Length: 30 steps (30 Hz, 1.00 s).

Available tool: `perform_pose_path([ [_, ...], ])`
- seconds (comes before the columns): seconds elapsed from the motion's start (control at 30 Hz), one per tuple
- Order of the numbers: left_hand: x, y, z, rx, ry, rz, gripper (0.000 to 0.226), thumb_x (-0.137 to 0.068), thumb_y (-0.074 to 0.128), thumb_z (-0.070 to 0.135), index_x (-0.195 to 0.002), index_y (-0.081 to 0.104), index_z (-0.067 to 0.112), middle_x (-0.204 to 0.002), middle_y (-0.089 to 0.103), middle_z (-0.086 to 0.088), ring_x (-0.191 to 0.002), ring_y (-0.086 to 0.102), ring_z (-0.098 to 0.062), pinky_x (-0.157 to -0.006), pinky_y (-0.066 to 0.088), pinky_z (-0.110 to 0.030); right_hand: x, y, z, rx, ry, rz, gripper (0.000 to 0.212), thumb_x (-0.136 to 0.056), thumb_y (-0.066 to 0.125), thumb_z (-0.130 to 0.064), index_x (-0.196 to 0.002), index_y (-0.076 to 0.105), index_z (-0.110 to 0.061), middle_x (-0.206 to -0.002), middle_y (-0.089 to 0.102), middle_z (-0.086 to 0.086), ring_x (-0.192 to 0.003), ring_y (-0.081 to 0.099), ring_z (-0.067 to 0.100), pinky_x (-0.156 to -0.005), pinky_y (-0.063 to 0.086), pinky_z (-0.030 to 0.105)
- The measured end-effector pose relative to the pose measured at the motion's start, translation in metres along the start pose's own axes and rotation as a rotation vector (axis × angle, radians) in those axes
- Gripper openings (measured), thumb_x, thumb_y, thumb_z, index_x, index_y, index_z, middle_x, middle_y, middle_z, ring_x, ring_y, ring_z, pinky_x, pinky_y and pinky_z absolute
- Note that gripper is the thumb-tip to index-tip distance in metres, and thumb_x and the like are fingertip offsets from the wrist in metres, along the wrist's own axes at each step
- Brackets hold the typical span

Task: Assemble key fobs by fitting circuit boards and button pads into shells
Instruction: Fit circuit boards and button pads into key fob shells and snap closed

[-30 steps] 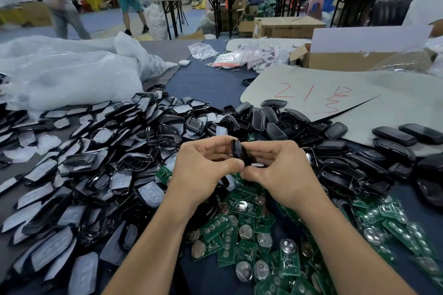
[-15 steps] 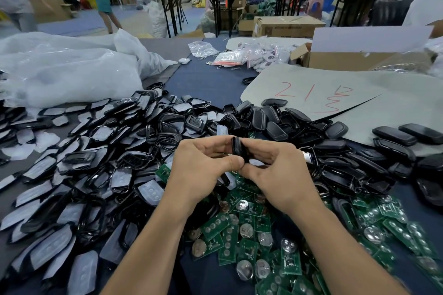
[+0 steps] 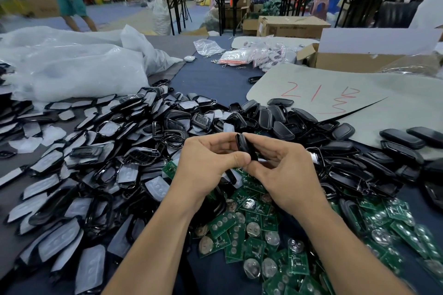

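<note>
Bench (image 3: 215,88) strewn with shells (image 3: 96,163) at nine o'clock; fingers of left hand (image 3: 203,167) and right hand (image 3: 285,175) pinch one fob (image 3: 244,146); uneven squeezing might misalign its halves

The table (image 3: 215,86) has a dark blue cloth on it and it's pretty much buried. Left side is a sprawl of black shells (image 3: 81,152) mixed with whitish button pads (image 3: 155,185). Right side is plain black shell halves (image 3: 359,153), a few of them on a grey sheet (image 3: 335,84) with red scribbles. Green circuit boards (image 3: 251,225) with coin cells sit at the near edge. White plastic bags (image 3: 72,67), small clear packets (image 3: 251,55) and a cardboard box (image 3: 347,61) are at the far end.
</note>
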State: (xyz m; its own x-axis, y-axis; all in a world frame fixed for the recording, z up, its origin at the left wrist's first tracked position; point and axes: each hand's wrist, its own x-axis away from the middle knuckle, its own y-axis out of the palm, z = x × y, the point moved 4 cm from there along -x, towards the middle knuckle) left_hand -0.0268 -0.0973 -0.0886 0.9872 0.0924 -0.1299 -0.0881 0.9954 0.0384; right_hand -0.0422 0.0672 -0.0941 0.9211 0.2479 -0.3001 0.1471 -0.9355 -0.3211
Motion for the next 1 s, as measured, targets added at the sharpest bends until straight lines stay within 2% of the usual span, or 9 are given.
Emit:
perform_pose_path([
  [0.1,0.0,0.0,0.002,-0.019,0.029,0.015,0.037,-0.071,0.09,-0.001,-0.095,0.085,0.026,-0.094,0.082,-0.006,-0.09,0.079,-0.022,-0.078,0.061,-0.024,-0.003,0.0,0.001,-0.062,0.019,-0.038,0.056,-0.082,0.082,0.0,-0.124,0.073,-0.036,-0.114,0.076,-0.021,-0.113,0.068,-0.004,-0.099,0.055,0.024],
  [0.27,0.002,0.001,0.007,-0.057,0.078,-0.001,0.041,-0.071,0.091,0.002,-0.093,0.084,0.036,-0.092,0.082,0.0,-0.086,0.079,-0.016,-0.076,0.06,-0.02,-0.006,-0.003,0.001,-0.179,0.031,-0.092,0.06,-0.081,0.072,0.014,-0.121,0.074,-0.03,-0.112,0.078,-0.015,-0.112,0.071,0.003,-0.094,0.056,0.02],
  [0.47,0.003,0.002,0.005,-0.193,0.094,-0.04,0.033,-0.073,0.087,0.021,-0.099,0.082,0.04,-0.093,0.082,0.005,-0.091,0.079,-0.015,-0.082,0.062,-0.027,0.001,-0.003,-0.002,0.078,0.017,0.058,0.061,-0.081,0.077,0.004,-0.128,0.072,-0.034,-0.117,0.074,-0.021,-0.11,0.067,-0.008,-0.099,0.056,0.023],
  [0.53,0.004,0.004,0.002,-0.202,0.054,0.01,0.022,-0.077,0.085,0.028,-0.095,0.082,0.04,-0.089,0.081,0.004,-0.086,0.079,-0.016,-0.079,0.064,-0.035,0.004,-0.001,-0.007,0.21,-0.018,0.096,0.066,-0.079,0.076,0.002,-0.132,0.069,-0.037,-0.118,0.072,-0.025,-0.112,0.063,-0.013,-0.103,0.05,0.016],
  [0.6,0.003,0.004,-0.001,-0.109,-0.003,0.077,0.02,-0.083,0.083,0.013,-0.088,0.083,0.032,-0.085,0.081,-0.002,-0.079,0.079,-0.018,-0.072,0.064,-0.031,0.004,-0.001,-0.01,0.265,-0.066,0.143,0.07,-0.077,0.077,0.0,-0.135,0.066,-0.038,-0.118,0.072,-0.025,-0.113,0.06,-0.017,-0.101,0.043,0.005],
  [0.7,0.002,0.002,-0.003,0.148,-0.108,0.144,0.024,-0.083,0.08,-0.003,-0.08,0.084,0.02,-0.087,0.08,-0.011,-0.077,0.079,-0.021,-0.067,0.062,-0.025,0.001,-0.005,-0.008,0.071,0.018,0.213,0.067,-0.074,0.082,-0.005,-0.132,0.068,-0.036,-0.111,0.074,-0.023,-0.103,0.067,-0.014,-0.087,0.052,0.007],
  [0.83,0.0,0.005,-0.005,0.303,-0.171,0.168,0.011,-0.082,0.078,-0.001,-0.088,0.08,0.008,-0.09,0.079,-0.014,-0.074,0.077,-0.023,-0.064,0.062,-0.022,-0.004,-0.004,0.0,-0.307,0.204,0.142,0.037,-0.08,0.079,0.002,-0.109,0.079,-0.02,-0.082,0.08,0.007,-0.073,0.075,0.02,-0.081,0.064,0.045],
  [0.9,0.0,0.006,-0.005,0.325,-0.157,0.167,0.017,-0.077,0.08,0.005,-0.094,0.077,0.006,-0.09,0.08,-0.014,-0.074,0.077,-0.022,-0.063,0.061,-0.022,-0.005,-0.004,0.001,-0.43,0.227,0.137,0.025,-0.084,0.076,0.005,-0.104,0.079,-0.01,-0.078,0.077,0.017,-0.066,0.07,0.025,-0.076,0.064,0.043],
  [1.0,0.0,0.006,-0.003,0.281,-0.116,0.171,0.026,-0.07,0.082,0.013,-0.095,0.077,0.009,-0.091,0.081,-0.012,-0.074,0.078,-0.02,-0.063,0.061,-0.021,-0.004,-0.002,0.0,-0.515,0.236,0.163,0.022,-0.086,0.073,0.01,-0.098,0.079,-0.007,-0.077,0.077,0.016,-0.063,0.069,0.022,-0.069,0.063,0.032],
])
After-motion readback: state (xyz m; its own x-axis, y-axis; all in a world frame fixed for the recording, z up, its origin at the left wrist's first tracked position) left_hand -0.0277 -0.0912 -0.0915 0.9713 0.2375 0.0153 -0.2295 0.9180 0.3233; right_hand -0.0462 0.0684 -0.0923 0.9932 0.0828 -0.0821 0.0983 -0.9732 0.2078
